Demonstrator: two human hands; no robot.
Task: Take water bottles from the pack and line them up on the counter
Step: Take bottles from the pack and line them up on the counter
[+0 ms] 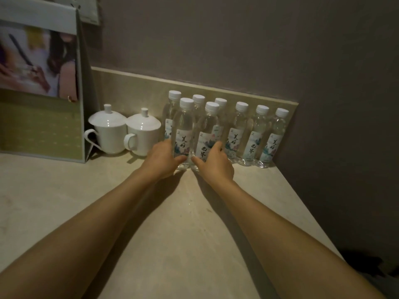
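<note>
Several clear water bottles with white caps stand along the back of the beige counter (172,223). Two stand in front of the row. My left hand (160,159) grips the front left bottle (183,130) low on its label. My right hand (213,162) grips the front right bottle (207,134) the same way. Both front bottles are upright and touch each other. Three more bottles (259,134) stand in a line to the right, against the low backsplash. No pack is in view.
Two white lidded cups (142,132) stand left of the bottles. A tall standing display card (41,93) sits at the far left. The dark wall (334,126) closes the counter's right side, close to the last bottle.
</note>
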